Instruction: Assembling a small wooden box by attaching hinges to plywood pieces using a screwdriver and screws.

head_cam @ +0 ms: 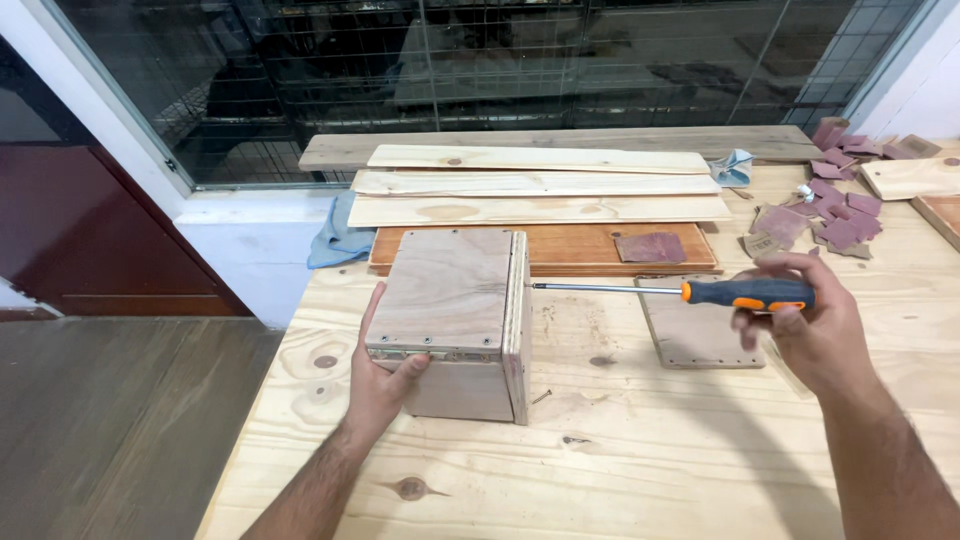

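Note:
A small plywood box (pixel 450 300) stands on the pale wooden workbench (pixel 640 460). My left hand (pixel 380 380) grips its near left corner, thumb on the front face. My right hand (pixel 810 325) holds a screwdriver (pixel 690 291) with a black and orange handle, lying level. Its metal shaft points left and the tip touches the box's right side panel (pixel 517 320) near the top. A single loose screw (pixel 541 397) lies on the bench by the box's right front corner.
A flat plywood panel (pixel 695 335) with edge holes lies under the screwdriver. Behind are several long pale boards (pixel 540 185), a reddish board (pixel 570 250) with a sandpaper square (pixel 650 247), sandpaper scraps (pixel 835 215) at right, and a blue cloth (pixel 335 240) at the bench's left edge.

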